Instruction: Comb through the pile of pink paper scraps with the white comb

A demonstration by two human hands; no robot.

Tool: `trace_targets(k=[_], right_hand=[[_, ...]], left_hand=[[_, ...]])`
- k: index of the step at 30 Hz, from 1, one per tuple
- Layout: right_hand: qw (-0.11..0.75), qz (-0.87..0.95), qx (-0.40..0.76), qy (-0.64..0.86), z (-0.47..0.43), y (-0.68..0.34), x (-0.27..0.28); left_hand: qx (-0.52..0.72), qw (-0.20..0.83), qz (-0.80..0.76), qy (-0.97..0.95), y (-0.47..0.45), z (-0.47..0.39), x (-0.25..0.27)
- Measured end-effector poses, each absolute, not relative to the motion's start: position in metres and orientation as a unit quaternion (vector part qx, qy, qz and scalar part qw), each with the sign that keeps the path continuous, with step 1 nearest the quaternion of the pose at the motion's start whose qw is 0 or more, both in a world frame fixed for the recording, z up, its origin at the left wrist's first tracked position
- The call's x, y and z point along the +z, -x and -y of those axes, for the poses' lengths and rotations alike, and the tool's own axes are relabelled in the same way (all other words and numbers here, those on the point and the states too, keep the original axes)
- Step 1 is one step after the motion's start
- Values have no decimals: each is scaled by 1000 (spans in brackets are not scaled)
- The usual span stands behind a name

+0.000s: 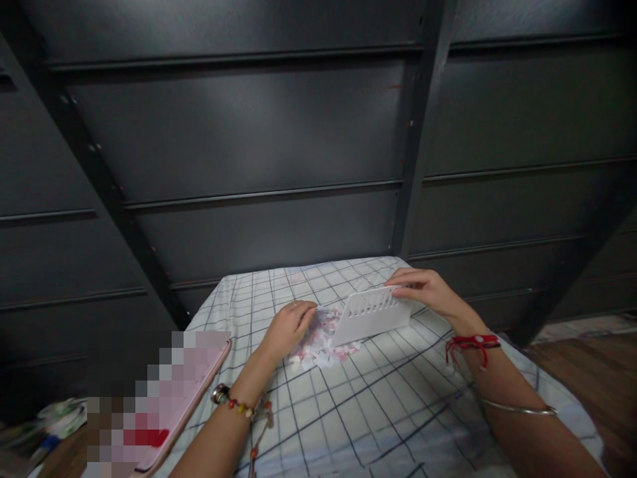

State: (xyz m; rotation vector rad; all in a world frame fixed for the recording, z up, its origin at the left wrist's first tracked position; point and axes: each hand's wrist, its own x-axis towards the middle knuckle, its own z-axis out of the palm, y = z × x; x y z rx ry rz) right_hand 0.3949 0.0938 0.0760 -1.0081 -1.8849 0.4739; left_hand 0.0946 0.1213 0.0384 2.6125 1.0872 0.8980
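On checkered cloth (378,405) over table, centre: pile of small pink-white paper scraps (321,342). Left hand (288,326) rests flat on pile's left edge, fingers loosely curled, gripping nothing, likely pinning scraps so they stay bunched. Right hand (423,290) pinches top right corner of white slotted plastic panel (371,315), fingers closed on it; panel tilted, lower edge touching cloth just beside pile, like scraper wall. Pink phone (192,392) at left table edge, apart. Dark metal panelling (259,146) behind.
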Motion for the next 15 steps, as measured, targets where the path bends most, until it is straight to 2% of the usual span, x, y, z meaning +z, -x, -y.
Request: trace_targets(k=[3,9,15], right_hand=[[474,753,183,418,-94,-401,75],[411,788,217,403,-91,-399,76],[433,781,198,405,-89,-396,78]], left_hand=[[303,87,-365,-876,-95,-121,38],[294,90,-362,-880,-94,-122,36],[295,86,-360,-881,-94,-123,34]])
